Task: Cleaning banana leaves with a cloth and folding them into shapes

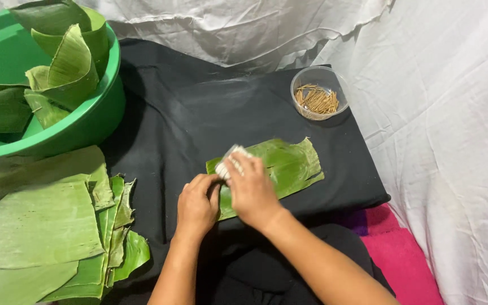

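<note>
A single banana leaf piece (280, 166) lies flat on the black cloth (199, 113), its near-left end under both hands. The right hand (251, 189) rests palm down on that end, fingers curled over a small whitish lump (230, 160) at the leaf's upper left corner and seemingly pressing it in place; how tightly it closes on the lump cannot be told. The left hand (197, 204) sits just beside it, fingers bent, pinching or lifting the leaf's left edge. Both forearms come up from the bottom edge, the right crossing in at an angle. Judging from this, the fold goes best if the filling stays pinned while the edge is brought over snugly, along the grain so the leaf does not split. A clear bowl of short wooden picks (317, 100) stands well apart at the cloth's far side. A stack of cut leaves (40, 226) and a green basin (94, 121) of more leaves lie to the left.
</note>
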